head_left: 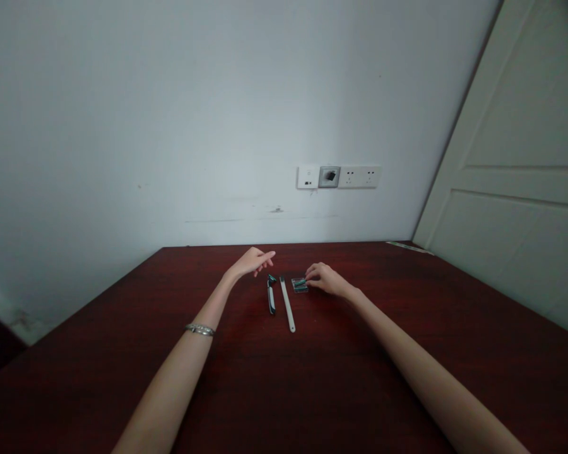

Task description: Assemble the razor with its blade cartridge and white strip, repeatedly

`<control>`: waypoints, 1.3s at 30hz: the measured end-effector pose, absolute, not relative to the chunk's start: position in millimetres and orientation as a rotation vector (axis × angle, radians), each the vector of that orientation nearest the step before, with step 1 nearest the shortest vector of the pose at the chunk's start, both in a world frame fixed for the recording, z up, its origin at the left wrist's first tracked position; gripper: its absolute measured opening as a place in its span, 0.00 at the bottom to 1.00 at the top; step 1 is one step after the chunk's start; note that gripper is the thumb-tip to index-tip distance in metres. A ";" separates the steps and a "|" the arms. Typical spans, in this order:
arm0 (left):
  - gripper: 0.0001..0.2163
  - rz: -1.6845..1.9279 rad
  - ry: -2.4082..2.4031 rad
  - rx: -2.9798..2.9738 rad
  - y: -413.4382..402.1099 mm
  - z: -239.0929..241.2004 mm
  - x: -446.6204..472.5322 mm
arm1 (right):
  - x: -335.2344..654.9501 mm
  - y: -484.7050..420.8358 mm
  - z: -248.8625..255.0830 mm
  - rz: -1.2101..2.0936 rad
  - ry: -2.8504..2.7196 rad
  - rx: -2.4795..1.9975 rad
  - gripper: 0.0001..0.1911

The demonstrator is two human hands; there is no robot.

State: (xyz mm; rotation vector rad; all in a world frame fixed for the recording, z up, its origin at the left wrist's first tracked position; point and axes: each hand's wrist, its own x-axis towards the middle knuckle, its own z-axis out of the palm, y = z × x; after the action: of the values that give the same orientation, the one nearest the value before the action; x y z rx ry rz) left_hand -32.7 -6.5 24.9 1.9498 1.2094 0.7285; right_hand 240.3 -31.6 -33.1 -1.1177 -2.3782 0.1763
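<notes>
My left hand [254, 261] hovers above the table behind the razor, holding nothing, its thumb stretched out and fingers loosely apart. The razor [271, 299], white and black with a green-tinged head at its far end, lies just in front of that hand. Beside it on the right is a slim white stick [288, 304], dark at the far tip and with a small hole at the near end. My right hand [326, 279] has its fingertips closed at the right edge of a small clear case [300, 289] with green and dark razor cartridges inside.
All of these rest on a dark red wooden table [274, 391]. A white wall with a row of sockets [338, 177] rises behind it. To the right stands a pale panelled door [515, 183]. A thin strip [409, 247] lies along the far right edge.
</notes>
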 end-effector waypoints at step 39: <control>0.12 0.602 1.301 2.340 -52.8 66.7 -25.5 | 220.7 -68.2 16.1 -0.078 -2.463 -1.333 0.16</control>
State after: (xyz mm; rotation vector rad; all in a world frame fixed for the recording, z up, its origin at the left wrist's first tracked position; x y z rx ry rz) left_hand -25.5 -52.8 66.7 2.3396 1.3011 0.6018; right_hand 220.7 -68.2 16.1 -1.3334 -2.4628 -0.0776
